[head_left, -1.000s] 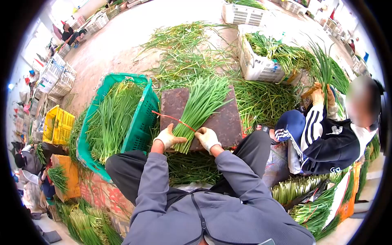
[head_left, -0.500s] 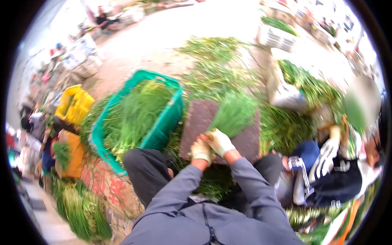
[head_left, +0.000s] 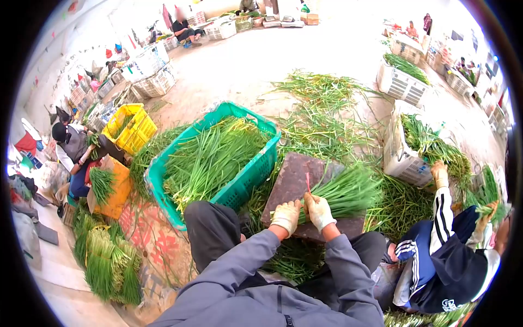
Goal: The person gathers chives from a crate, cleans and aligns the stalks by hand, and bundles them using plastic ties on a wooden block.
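Over a dark reddish-brown board (head_left: 291, 182) in front of me lies a bundle of long green stalks (head_left: 346, 191), its leafy tops spreading right and partly blurred. My right hand (head_left: 318, 211), in a pale glove with bare fingertips, is closed round the cut end of the bundle. A red tie (head_left: 308, 181) stands up by its fingers. My left hand (head_left: 287, 216), gloved the same way, is closed close beside it at the stalk ends; what its fingers pinch is hidden.
To the left stands a green crate (head_left: 218, 201) of stalks, with a yellow crate (head_left: 143, 131) beyond. A co-worker (head_left: 452, 261) sits at the right, reaching into a white crate (head_left: 393, 144). Loose stalks (head_left: 327, 125) litter the floor ahead. Tied bundles (head_left: 109, 267) lie at lower left.
The view has swung left. The bundle now points right instead of away from me. My hands, apart at first, have come together at its cut end. The co-worker's arm now reaches to the white crate.
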A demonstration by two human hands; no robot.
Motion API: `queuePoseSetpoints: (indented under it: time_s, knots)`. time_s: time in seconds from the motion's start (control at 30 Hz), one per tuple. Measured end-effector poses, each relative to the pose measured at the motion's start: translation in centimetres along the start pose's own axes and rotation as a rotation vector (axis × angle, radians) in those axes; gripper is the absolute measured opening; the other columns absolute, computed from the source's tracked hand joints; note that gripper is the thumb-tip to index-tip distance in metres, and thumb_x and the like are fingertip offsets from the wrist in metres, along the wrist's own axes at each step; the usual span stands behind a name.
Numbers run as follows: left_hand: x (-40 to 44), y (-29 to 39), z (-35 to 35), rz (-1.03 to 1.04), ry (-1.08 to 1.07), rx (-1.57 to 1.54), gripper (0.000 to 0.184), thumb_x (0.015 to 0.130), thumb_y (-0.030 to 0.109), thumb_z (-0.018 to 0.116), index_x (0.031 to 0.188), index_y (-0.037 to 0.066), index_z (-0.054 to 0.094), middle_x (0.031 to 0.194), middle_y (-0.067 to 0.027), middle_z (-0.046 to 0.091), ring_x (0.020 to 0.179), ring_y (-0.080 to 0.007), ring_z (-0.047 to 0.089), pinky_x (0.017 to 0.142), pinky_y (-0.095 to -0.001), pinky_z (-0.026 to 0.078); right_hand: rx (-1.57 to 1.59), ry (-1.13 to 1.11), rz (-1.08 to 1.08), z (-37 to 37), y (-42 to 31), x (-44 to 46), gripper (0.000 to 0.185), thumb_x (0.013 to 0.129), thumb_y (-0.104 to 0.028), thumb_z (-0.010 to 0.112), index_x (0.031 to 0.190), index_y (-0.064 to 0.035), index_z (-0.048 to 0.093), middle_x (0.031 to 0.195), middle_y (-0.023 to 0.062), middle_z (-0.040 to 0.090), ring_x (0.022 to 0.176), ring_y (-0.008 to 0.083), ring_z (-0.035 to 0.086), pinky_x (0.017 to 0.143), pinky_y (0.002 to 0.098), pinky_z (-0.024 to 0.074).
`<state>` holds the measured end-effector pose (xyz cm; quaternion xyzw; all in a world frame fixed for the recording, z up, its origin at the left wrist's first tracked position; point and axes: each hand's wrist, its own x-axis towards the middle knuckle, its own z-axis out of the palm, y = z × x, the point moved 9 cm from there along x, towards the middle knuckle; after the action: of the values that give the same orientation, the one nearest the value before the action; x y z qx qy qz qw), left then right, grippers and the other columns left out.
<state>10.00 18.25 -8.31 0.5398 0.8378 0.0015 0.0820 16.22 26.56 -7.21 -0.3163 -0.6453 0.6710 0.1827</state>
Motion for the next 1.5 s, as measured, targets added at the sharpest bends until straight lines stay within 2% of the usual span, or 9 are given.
queuePoseSetpoints:
  time_s: [0.1,0.17,0.3,0.7,0.87,1.03,1.17,1.3,1.5]
  knots:
    - [-0.4,0.3,-1.3,0.017,-0.055,-0.019,0.076,0.067,0.031,0.085,0.127,0.006,0.046,0.114,-0.0131,0.062,0.108,-0.031,0.061,0.095,-0.0444,0.045,-0.141,0.001,-0.022,-0.9,-0.3,-0.4,0.049,0.1,-0.042,0.054,0.068,-0.0049,0.056,0.06,0.0058,0.06,0.054,0.0187,0.055,0.055,0.0348,0.0439]
    - [-0.5,0.5,-1.4,-0.005,-0.101,0.024,0.089,0.065,0.039,0.086,0.136,0.005,0.043,0.119,-0.0148,0.06,0.115,-0.0307,0.058,0.1,-0.0462,0.04,-0.902,0.212,-0.093,-2.7,-3.3,-2.7,0.047,0.096,-0.043,0.057,0.07,-0.0032,0.059,0.073,0.0173,0.069,0.07,0.0343,0.068,0.065,0.044,0.0515]
    - [-1.4,1.8,-3.4,-0.042,-0.044,0.139,0.108,0.062,0.045,0.087,0.147,0.003,0.036,0.124,-0.0147,0.056,0.12,-0.0309,0.05,0.104,-0.0469,0.035,-1.145,-0.138,0.204,-2.8,-0.1,-4.7,0.046,0.092,-0.046,0.059,0.09,-0.0016,0.071,0.094,0.0233,0.07,0.089,0.0414,0.067,0.079,0.0472,0.0537]
    - [1.9,1.8,3.1,-0.125,-0.109,0.095,0.107,0.071,0.046,0.079,0.151,-0.003,0.026,0.118,-0.0149,0.062,0.109,-0.0294,0.062,0.094,-0.0398,0.046,0.495,0.009,0.315,0.4,5.0,-1.7,0.023,0.092,-0.021,0.061,0.086,-0.0003,0.069,0.073,0.005,0.063,0.061,0.014,0.055,0.053,0.029,0.0452]
    - [4.5,-2.7,2.7,-0.239,-0.221,-0.159,0.111,0.067,0.047,0.082,0.15,-0.005,0.028,0.116,-0.0191,0.066,0.107,-0.0332,0.065,0.092,-0.0404,0.052,0.393,-0.072,0.198,1.5,2.7,-2.1,0.032,0.096,-0.02,0.053,0.064,-0.0135,0.051,0.054,-0.0043,0.045,0.037,0.0093,0.034,0.036,0.027,0.0241]
    - [7.6,-5.7,4.4,-0.178,-0.08,-0.857,0.053,0.074,0.033,0.082,0.114,0.007,0.061,0.107,-0.0148,0.07,0.096,-0.0281,0.068,0.085,-0.0399,0.054,-0.01,-0.035,-0.042,-1.0,-3.3,-6.7,0.034,0.098,-0.025,0.059,0.114,0.0042,0.069,0.093,0.0063,0.072,0.077,0.0126,0.061,0.072,0.0295,0.0527]
    - [2.8,-2.4,-8.3,0.019,-0.092,-1.498,0.028,0.082,0.013,0.076,0.106,0.006,0.063,0.097,-0.0106,0.07,0.087,-0.0201,0.065,0.071,-0.0347,0.053,-0.112,-0.036,-0.394,-3.7,-13.7,-14.6,0.046,0.09,-0.035,0.066,0.12,-0.0004,0.061,0.096,0.0184,0.069,0.087,0.0273,0.068,0.076,0.0396,0.0526]
    - [-9.5,6.0,-26.7,0.539,0.276,-1.0,0.049,0.074,0.003,0.075,0.12,0.001,0.059,0.108,-0.0074,0.067,0.103,-0.017,0.062,0.088,-0.0329,0.051,-0.122,0.164,-0.419,-7.5,-16.5,-24.7,0.082,0.074,-0.039,0.08,0.137,0.0021,0.047,0.1,0.0245,0.068,0.097,0.0298,0.068,0.084,0.0373,0.0525]
    - [-18.1,27.4,-20.3,0.908,-0.784,-0.954,0.099,0.061,0.014,0.085,0.147,0.003,0.037,0.133,-0.0156,0.057,0.123,-0.0239,0.055,0.104,-0.038,0.043,0.139,0.579,-0.619,-15.1,-11.7,-39.0,0.069,0.072,-0.015,0.08,0.133,0.0015,0.051,0.116,0.013,0.067,0.108,0.0207,0.062,0.094,0.0361,0.0492]
